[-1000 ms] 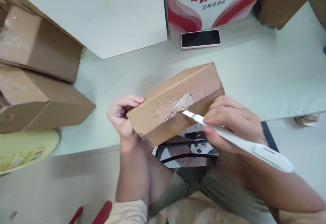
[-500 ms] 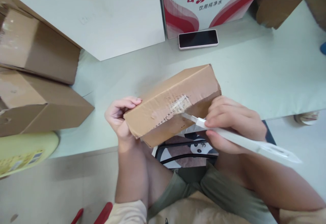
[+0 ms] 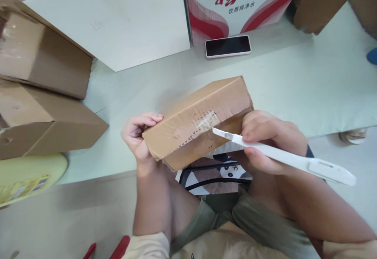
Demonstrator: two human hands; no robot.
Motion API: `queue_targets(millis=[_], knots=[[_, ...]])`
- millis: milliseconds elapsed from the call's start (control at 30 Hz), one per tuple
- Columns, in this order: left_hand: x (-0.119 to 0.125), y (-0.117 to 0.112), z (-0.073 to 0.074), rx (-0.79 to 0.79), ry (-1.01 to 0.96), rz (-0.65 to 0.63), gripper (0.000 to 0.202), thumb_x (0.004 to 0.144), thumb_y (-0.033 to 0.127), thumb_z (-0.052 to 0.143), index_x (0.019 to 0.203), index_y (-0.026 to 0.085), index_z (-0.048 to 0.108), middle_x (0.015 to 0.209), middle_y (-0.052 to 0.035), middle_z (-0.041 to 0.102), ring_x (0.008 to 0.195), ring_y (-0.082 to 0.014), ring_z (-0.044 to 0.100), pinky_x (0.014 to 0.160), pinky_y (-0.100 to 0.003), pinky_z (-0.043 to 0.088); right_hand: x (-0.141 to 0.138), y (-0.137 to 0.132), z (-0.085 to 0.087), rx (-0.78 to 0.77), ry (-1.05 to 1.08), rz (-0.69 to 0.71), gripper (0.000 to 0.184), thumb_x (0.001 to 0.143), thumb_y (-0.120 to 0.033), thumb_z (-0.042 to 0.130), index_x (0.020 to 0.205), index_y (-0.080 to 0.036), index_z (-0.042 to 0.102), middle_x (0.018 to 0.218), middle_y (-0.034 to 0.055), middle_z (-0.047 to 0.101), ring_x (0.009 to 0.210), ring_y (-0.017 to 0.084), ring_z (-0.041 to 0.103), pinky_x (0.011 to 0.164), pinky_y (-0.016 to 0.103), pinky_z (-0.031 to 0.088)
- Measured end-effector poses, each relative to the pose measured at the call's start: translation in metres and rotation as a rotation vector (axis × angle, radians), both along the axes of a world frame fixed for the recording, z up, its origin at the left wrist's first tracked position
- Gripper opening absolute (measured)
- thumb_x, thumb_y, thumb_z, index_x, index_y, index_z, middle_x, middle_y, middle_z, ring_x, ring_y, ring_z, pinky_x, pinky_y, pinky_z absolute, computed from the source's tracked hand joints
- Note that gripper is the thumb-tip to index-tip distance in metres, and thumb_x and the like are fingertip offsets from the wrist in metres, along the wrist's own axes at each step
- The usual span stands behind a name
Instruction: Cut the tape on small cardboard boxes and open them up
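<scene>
A brown cardboard box (image 3: 203, 113) is held up tilted over the table's near edge, with tape and a worn label patch (image 3: 207, 121) on the side facing me. My left hand (image 3: 141, 135) grips its left end, fingers curled on the top edge. Between the thumb and fingers of my right hand (image 3: 272, 141) is a white utility knife (image 3: 273, 153). Its short blade points left and lies in front of the box near the label; whether it touches the cardboard I cannot tell. The right hand's curled fingers are also close against the box's right end.
A phone (image 3: 228, 46) lies on the pale table (image 3: 294, 82), before a red and white carton (image 3: 244, 11). A large white box (image 3: 118, 23) stands behind. Brown boxes (image 3: 53, 113) and a yellow container (image 3: 32, 176) are at the left. Another brown box (image 3: 321, 3) sits back right.
The knife has turned in my right hand, showing its blade more fully, the tip now off the label's lower edge. The left hand and box have hardly moved.
</scene>
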State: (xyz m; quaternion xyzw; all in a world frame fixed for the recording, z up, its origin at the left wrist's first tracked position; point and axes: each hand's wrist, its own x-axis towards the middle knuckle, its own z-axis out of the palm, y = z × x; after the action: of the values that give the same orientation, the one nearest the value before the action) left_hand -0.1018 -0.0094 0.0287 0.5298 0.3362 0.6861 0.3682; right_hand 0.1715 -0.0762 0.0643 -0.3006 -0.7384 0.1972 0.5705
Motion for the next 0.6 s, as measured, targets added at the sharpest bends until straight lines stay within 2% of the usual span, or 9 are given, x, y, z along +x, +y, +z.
queue_targets(millis=[233, 400, 600], knots=[[0.0017, 0.0003, 0.0009, 0.008, 0.050, 0.020, 0.030, 0.070, 0.050, 0.089, 0.070, 0.023, 0.074, 0.071, -0.0019, 0.075, 0.068, -0.0160, 0.072, 0.065, -0.028, 0.058, -0.0007, -0.0016, -0.0004, -0.014, -0.071, -0.022, 0.014, 0.082, -0.018, 0.076, 0.090, -0.022, 0.066, 0.069, 0.0024, 0.071, 0.060, 0.016, 0.066, 0.056, 0.031, 0.055], [0.0034, -0.0001, 0.0016, -0.014, 0.052, 0.047, 0.036, 0.067, 0.052, 0.091, 0.068, 0.023, 0.071, 0.070, -0.0004, 0.073, 0.066, -0.0154, 0.072, 0.065, -0.028, 0.058, -0.0041, -0.0038, 0.0005, -0.038, -0.131, -0.063, 0.013, 0.084, -0.018, 0.075, 0.090, -0.023, 0.065, 0.071, 0.0020, 0.072, 0.061, 0.016, 0.066, 0.059, 0.032, 0.055], [0.0035, 0.0002, 0.0016, -0.036, 0.052, 0.058, 0.032, 0.064, 0.050, 0.092, 0.067, 0.025, 0.072, 0.070, -0.0005, 0.073, 0.067, -0.0164, 0.072, 0.065, -0.029, 0.057, -0.0081, -0.0065, -0.0014, -0.083, -0.146, -0.123, 0.011, 0.087, -0.023, 0.076, 0.092, -0.025, 0.066, 0.074, 0.0009, 0.074, 0.063, 0.016, 0.066, 0.059, 0.031, 0.054]])
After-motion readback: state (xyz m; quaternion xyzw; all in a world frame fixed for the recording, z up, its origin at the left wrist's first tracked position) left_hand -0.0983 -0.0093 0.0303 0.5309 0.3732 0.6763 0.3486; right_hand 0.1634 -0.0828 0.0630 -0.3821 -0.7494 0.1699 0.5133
